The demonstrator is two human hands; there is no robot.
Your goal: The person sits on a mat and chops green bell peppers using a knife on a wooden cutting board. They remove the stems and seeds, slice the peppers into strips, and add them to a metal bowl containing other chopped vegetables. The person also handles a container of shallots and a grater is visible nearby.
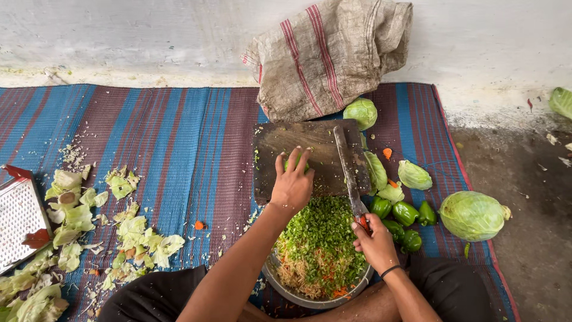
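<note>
You are sitting on a striped blue and maroon woven mat [179,137] that covers the floor up to the wall. On it, centre frame, lies a dark wooden cutting board [310,149]; a steel bowl [310,295] sits just below it. Cabbage scraps [134,232] litter the lower left beside a grater [18,217]. Green peppers [402,217] and a whole cabbage [473,214] lie at right, a burlap sack [328,56] at top.

Well left of the hand, torn cabbage leaves [77,220] lie scattered on a blue and maroon striped mat [179,143], with a metal grater [18,217] at the far left edge. Beyond the hand, a striped sack [330,56] slumps against the wall. Right of it sits a whole cabbage [473,216], with a smaller cabbage [361,113] just beside the sack.
</note>
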